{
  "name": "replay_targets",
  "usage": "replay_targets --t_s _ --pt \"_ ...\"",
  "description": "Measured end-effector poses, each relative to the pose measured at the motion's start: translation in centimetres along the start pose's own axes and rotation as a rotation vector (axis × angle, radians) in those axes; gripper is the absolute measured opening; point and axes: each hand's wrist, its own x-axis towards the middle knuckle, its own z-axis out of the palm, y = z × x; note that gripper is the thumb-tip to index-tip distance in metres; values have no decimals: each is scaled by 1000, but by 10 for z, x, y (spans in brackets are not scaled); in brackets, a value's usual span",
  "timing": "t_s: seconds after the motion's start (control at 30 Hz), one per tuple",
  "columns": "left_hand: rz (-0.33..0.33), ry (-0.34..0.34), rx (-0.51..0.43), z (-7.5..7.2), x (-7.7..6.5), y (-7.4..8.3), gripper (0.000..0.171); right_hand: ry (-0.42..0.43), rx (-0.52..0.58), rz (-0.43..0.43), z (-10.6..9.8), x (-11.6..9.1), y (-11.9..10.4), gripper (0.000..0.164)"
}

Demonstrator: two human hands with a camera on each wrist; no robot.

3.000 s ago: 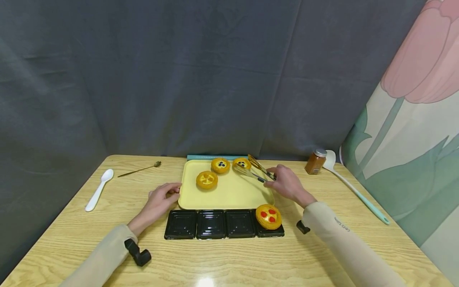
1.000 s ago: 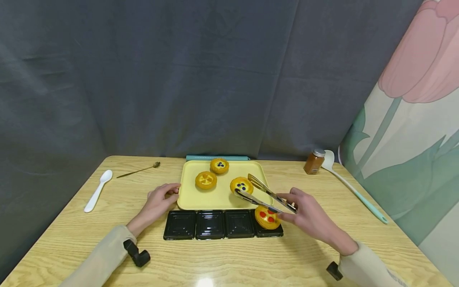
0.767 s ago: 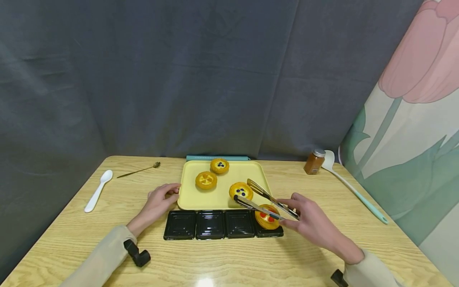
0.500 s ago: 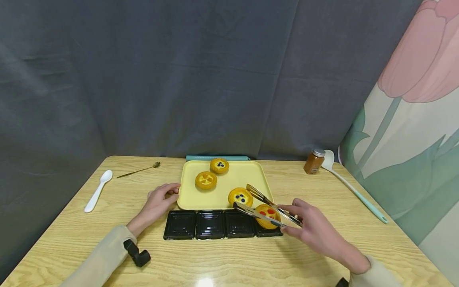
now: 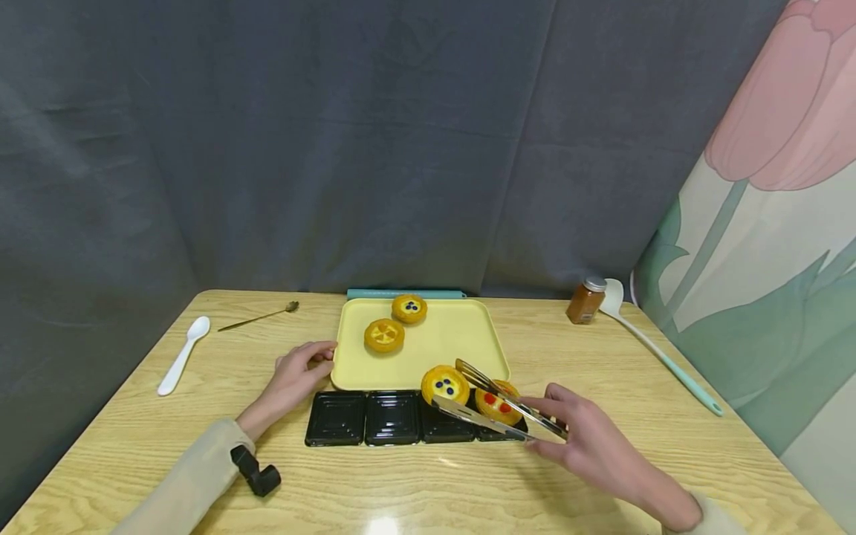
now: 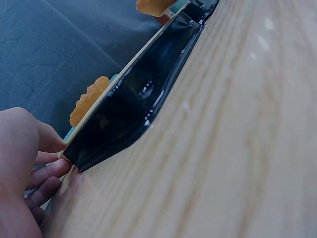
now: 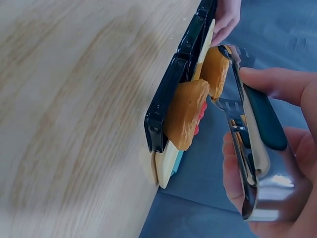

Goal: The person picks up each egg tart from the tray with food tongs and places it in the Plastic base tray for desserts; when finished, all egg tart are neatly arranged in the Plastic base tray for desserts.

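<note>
My right hand (image 5: 591,438) grips metal tongs (image 7: 257,124) with dark green grip pads. Between their tips is an egg tart with blueberries (image 5: 444,385), over the third compartment from the left of the black box (image 5: 393,420); whether it touches the bottom cannot be told. A tart with red berries (image 5: 496,405) fills the rightmost compartment, partly behind the tongs. My left hand (image 5: 301,374) holds the left edge of the yellow tray (image 5: 361,371) with thumb and fingers. On that tray lie another blueberry tart (image 5: 409,308) and a tart with orange-yellow pieces (image 5: 384,336).
At the left lie a white spoon (image 5: 183,357) and a thin gold spoon (image 5: 261,317). A teal bar-shaped thing (image 5: 406,294) lies behind the tray. To the right stand a spice jar (image 5: 585,301) and a white turner with a mint handle (image 5: 662,349). A dark curtain (image 5: 334,148) hangs behind.
The tongs took the blueberry tart at the tray's back right and carried it towards me, over the black box. My left hand stays at the tray's edge.
</note>
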Motion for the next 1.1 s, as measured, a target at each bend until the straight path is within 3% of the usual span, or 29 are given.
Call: replay_targets --t_s 0.23,0.53,1.1 --pt "4 -2 0 0 0 1 37 -38 9 -2 -1 -3 -2 49" --pt "-6 -2 -4 0 0 1 37 -83 -14 57 1 -4 -5 49" --pt "5 6 2 1 0 1 36 -72 -36 34 0 -7 -5 50"
